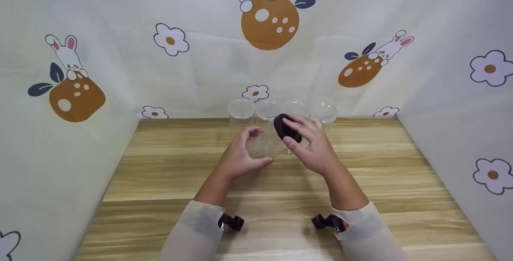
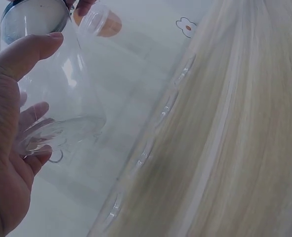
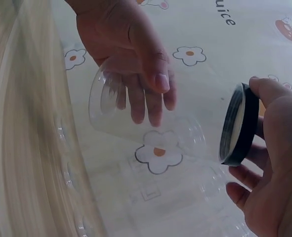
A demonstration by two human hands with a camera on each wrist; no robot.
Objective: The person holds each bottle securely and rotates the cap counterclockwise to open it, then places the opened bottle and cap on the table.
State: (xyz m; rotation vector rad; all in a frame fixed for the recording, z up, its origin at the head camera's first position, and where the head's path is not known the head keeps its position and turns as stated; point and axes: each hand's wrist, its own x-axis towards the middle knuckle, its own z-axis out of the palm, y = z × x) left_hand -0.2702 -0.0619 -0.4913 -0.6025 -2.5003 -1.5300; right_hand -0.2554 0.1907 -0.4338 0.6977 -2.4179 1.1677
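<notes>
A clear, see-through jar (image 1: 262,142) is tilted over the wooden table, its base toward the left hand (image 1: 239,154). That hand grips the jar's body, thumb on the near side and fingers around the far side. At the jar's upper right end is a black screw lid (image 1: 287,128), held at its edge by the fingers and thumb of the right hand (image 1: 314,142). The lid's pale inner face shows in the right wrist view, where the lid (image 3: 240,126) stands at the mouth end. Nothing shows inside the jar (image 2: 66,89) in the left wrist view.
Several clear jars without lids, such as the rightmost jar (image 1: 324,113), stand in a row along the back of the wooden table (image 1: 180,172). A cream cloth (image 1: 200,68) printed with rabbits, oranges and flowers encloses the table at the back and sides.
</notes>
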